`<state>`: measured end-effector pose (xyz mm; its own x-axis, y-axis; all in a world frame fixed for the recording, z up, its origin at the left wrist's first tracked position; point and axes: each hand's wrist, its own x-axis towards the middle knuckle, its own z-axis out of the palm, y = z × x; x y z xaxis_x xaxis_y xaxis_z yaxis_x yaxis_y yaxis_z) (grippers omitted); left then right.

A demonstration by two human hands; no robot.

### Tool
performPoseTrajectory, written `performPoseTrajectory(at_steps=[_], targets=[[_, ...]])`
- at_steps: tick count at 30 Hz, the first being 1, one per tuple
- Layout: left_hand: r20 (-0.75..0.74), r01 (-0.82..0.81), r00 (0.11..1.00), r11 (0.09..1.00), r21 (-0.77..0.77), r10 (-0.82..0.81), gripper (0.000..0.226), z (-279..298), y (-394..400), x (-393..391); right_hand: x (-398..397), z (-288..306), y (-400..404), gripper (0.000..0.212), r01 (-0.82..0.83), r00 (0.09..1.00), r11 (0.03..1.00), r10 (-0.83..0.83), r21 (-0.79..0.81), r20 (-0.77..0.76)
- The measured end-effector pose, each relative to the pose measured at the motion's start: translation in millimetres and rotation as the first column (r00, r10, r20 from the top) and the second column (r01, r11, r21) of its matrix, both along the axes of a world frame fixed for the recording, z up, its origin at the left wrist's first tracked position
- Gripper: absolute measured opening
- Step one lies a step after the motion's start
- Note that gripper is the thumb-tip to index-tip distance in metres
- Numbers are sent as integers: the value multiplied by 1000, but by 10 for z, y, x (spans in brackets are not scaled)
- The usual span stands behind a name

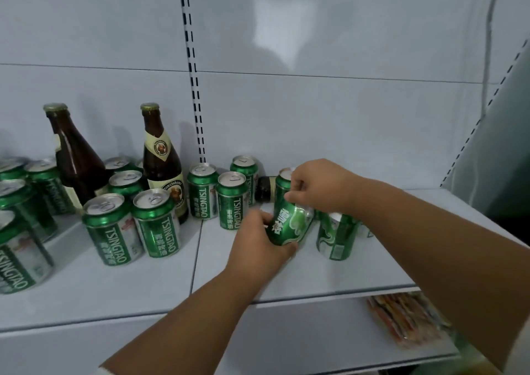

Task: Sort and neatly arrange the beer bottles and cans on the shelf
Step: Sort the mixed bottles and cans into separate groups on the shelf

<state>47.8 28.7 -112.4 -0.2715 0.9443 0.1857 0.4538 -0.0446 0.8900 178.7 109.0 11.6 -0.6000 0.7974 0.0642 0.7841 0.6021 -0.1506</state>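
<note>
My left hand (259,241) grips the bottom of a tilted green beer can (291,219), and my right hand (317,186) pinches its top rim. Just to the right stands another green can (335,237), partly hidden under my right forearm. Behind the held can a dark bottle (265,188) lies on its side. Three Tsingtao cans (232,199) stand to the left of my hands. Farther left, two upright brown bottles (162,159) rise among several more green cans (111,231) on the white shelf (172,274).
A slotted upright rail (195,87) runs down the back panel. The shelf's front edge (315,295) is near my forearms. On the lower shelf at the right lie orange snack packets (401,320). The shelf's right end meets a side panel (493,145).
</note>
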Motion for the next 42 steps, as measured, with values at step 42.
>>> performPoseTrajectory(at_steps=[42], targets=[[-684, 315, 631, 927, -205, -366, 31, 1229, 1447, 425, 1096, 110, 960, 13, 239, 912, 968, -251, -79, -324]])
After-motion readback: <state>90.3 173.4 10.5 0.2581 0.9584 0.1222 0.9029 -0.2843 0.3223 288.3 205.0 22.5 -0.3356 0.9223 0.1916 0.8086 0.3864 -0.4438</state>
